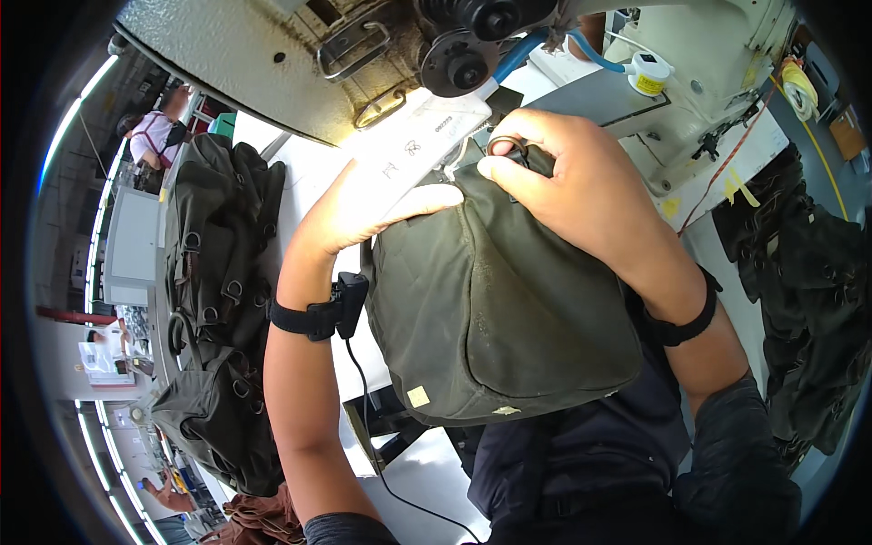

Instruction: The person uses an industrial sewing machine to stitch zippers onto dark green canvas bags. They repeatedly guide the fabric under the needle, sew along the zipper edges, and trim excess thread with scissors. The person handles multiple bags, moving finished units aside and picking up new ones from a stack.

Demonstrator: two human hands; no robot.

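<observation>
Green bag (554, 309) is sitting on the sewing machine's (209, 54) near side, pale patch (418, 396) showing near left. Right hand (581, 177) is pinching a ring (493, 143); printed strip (429, 136) is hiding left hand's (400, 211) grip. Far-right bottle (647, 68) is wearing yellow label (649, 84).

Centre: our left hand (371, 211) touches an olive bag (545, 309); our right hand (581, 177) pinches its top | top: sewing machine (227, 54) | left: dark bags (211, 245)

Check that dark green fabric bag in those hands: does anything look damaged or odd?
Pale specks run along the middle seam of the dark green fabric bag, perhaps chalk or scuffing; I can't tell. Two small cream patches low on the bag also stand out against its plain cloth.
</observation>
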